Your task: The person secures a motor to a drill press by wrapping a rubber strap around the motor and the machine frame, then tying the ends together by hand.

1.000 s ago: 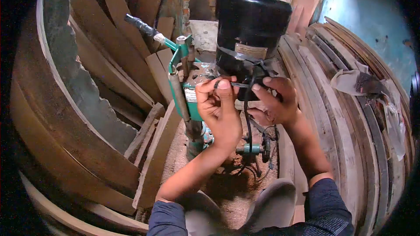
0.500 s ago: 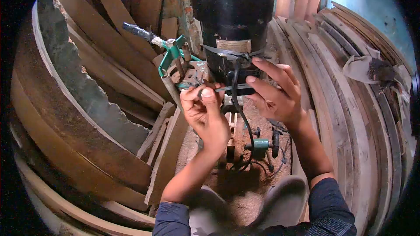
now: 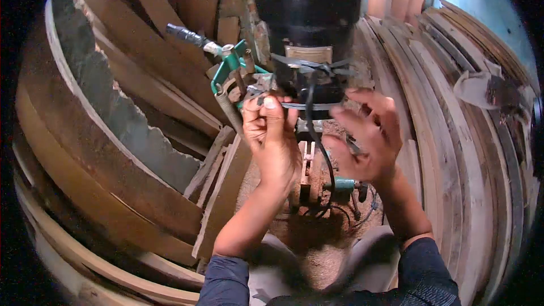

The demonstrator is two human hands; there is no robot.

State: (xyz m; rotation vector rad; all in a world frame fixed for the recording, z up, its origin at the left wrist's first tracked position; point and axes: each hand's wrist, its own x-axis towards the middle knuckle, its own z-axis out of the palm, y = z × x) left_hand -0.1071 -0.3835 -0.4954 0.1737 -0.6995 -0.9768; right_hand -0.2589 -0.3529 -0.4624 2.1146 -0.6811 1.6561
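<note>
A black motor [image 3: 306,14] with a small metal plate stands upright in front of me. Dark strips [image 3: 311,66] are tied around its lower part, and a black cable [image 3: 318,141] hangs from there. My left hand [image 3: 272,130] is pinched on the end of a grey strip [image 3: 309,106] that runs across the motor's base. My right hand [image 3: 368,136], blurred by motion, is right of the cable with its fingers apart and nothing visible in them. Left of the motor is a green metal bracket [image 3: 229,65] with a spring.
Long wooden boards [image 3: 453,136] are stacked along the right side. More planks [image 3: 107,192] lean at the left, beside a broken-edged grey panel [image 3: 136,141]. Sawdust [image 3: 326,258] covers the floor between my legs. A grey cloth [image 3: 479,88] lies on the right-hand boards.
My right hand has moved down and away from the tied strips, its fingers spreading. My left hand keeps its pinch on the strip. The whole view has shifted slightly.
</note>
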